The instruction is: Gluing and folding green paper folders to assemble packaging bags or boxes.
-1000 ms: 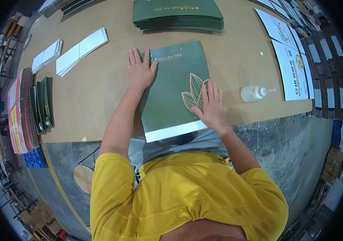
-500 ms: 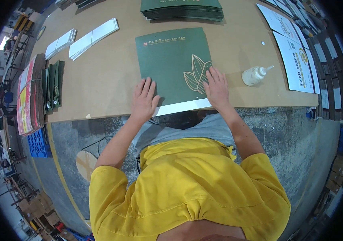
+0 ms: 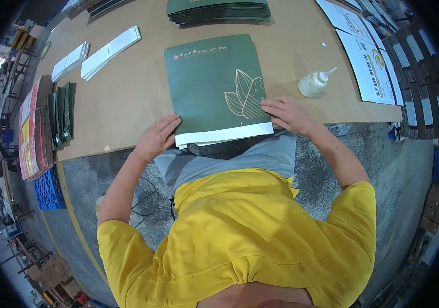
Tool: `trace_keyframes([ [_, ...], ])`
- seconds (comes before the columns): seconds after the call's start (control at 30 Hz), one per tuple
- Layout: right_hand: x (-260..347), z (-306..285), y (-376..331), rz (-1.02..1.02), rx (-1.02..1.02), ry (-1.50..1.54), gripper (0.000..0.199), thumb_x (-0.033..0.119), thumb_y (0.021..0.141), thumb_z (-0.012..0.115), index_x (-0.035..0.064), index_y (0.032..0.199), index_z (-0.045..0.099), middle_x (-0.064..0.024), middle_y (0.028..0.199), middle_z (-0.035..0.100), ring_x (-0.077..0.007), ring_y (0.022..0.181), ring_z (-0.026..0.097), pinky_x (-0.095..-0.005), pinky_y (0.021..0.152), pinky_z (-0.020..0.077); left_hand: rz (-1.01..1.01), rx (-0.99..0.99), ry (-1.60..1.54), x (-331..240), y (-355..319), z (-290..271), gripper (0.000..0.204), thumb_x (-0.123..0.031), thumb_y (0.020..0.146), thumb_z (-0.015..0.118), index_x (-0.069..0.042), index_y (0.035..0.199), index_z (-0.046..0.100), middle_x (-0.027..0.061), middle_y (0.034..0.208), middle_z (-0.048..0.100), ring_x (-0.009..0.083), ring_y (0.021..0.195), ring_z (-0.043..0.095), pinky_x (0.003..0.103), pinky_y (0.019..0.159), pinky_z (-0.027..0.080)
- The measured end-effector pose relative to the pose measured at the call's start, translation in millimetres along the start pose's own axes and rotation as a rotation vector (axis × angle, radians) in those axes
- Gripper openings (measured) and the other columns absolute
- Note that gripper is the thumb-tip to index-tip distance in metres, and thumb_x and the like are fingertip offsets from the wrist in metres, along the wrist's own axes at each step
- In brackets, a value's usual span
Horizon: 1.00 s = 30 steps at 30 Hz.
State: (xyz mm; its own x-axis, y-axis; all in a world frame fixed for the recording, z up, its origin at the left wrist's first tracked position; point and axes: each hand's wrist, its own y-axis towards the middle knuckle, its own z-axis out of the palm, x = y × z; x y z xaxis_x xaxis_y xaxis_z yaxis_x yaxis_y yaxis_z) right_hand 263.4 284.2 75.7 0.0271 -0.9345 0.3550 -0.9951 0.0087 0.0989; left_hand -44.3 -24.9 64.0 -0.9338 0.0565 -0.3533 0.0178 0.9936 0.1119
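Observation:
A flat green paper bag [image 3: 204, 87] with a pale gold leaf drawing lies before me at the table's near edge. Along its near end runs a white strip [image 3: 224, 134], which reaches out past the table edge. My left hand [image 3: 159, 137] is closed at the bag's near left corner, fingers together and thumb close beneath them. On the other side my right hand [image 3: 290, 116] pinches the right edge, fingertips lying on the green face beside the leaf drawing. What the thumbs touch under the bag is hidden.
A stack of green bags [image 3: 219, 14] lies beyond. White card strips [image 3: 110, 53] are at the left, near upright folded green bags [image 3: 63, 115] and a bundle [image 3: 35, 128]. A white squeeze bottle [image 3: 313, 84] stands at the right, before printed white boards [image 3: 371, 69].
Both hands have gone from lying flat on the bag to gripping its side edges. The left hand has moved outward and nearer, and more of the white strip shows at the near end.

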Motion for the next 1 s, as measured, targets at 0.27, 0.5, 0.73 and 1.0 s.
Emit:
trace_keyframes([
  [0.27,-9,14,3,0.031,-0.090,0.095,0.040,0.005,0.077,0.056,0.0092,0.117,0.057,-0.0065,0.119,0.059,-0.0296,0.099,0.053,-0.0403,0.089,0.0399,-0.124,-0.093,-0.064,-8,14,4,0.036,-0.002,0.078,0.057,-0.002,0.114,0.058,0.0128,0.110,0.058,0.0314,0.104,0.055,0.040,0.088,0.047],
  [0.5,-1,15,8,-0.044,-0.168,0.069,0.029,0.004,0.075,0.057,0.0061,0.104,0.060,-0.0070,0.106,0.061,-0.0283,0.094,0.053,-0.0393,0.083,0.0420,-0.113,-0.201,0.142,-17,16,12,0.035,-0.003,0.071,0.061,-0.002,0.106,0.062,0.0096,0.096,0.057,0.0276,0.100,0.052,0.039,0.084,0.045],
  [0.73,1,16,10,-0.026,-0.201,0.091,0.026,-0.001,0.072,0.056,0.0037,0.097,0.062,-0.0089,0.099,0.059,-0.0292,0.089,0.054,-0.0379,0.079,0.0441,-0.128,-0.232,0.197,-13,17,16,0.029,-0.004,0.067,0.063,-0.004,0.096,0.063,0.0075,0.097,0.060,0.0254,0.100,0.053,0.039,0.084,0.043],
  [1.0,-10,8,19,0.071,-0.133,0.221,0.021,0.003,0.074,0.056,0.0047,0.092,0.064,-0.0108,0.091,0.061,-0.0304,0.088,0.056,-0.0387,0.075,0.0468,-0.140,-0.249,0.075,-3,20,10,0.017,-0.004,0.066,0.064,-0.006,0.083,0.063,0.0052,0.089,0.063,0.0261,0.096,0.054,0.039,0.080,0.044],
])
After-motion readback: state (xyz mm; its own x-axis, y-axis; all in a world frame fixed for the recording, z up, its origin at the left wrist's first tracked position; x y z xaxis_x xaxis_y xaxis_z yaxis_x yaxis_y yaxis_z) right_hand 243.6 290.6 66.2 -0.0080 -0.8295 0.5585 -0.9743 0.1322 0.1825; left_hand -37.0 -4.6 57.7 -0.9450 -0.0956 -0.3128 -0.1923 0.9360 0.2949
